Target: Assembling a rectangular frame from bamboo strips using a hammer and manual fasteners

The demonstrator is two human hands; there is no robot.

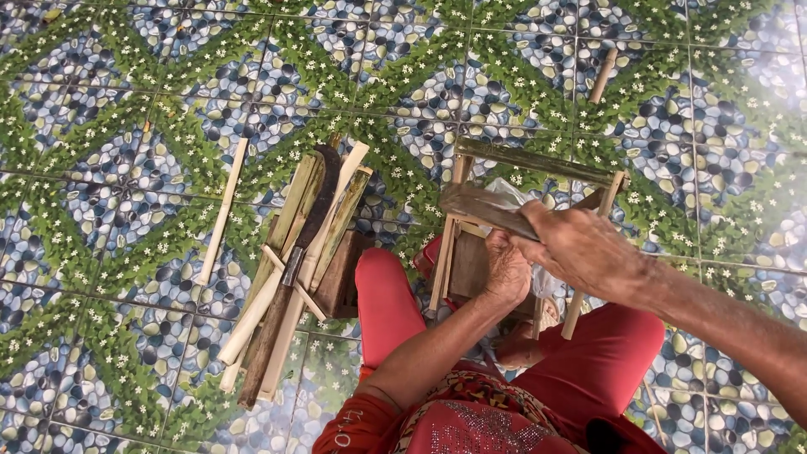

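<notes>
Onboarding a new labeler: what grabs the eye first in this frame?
The patterned floor tiles, blue pebbles with green vine bands, fill the view. At centre right, the right hand grips a dark flat slat over a small bamboo frame, with the left hand inside it. A long-handled blade lies on split bamboo strips to the left.

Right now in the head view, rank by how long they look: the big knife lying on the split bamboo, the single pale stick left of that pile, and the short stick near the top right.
1. Big knife, longest.
2. Pale stick.
3. Short stick, smallest; it lies farther from the camera, so its true length is unsure.
</notes>
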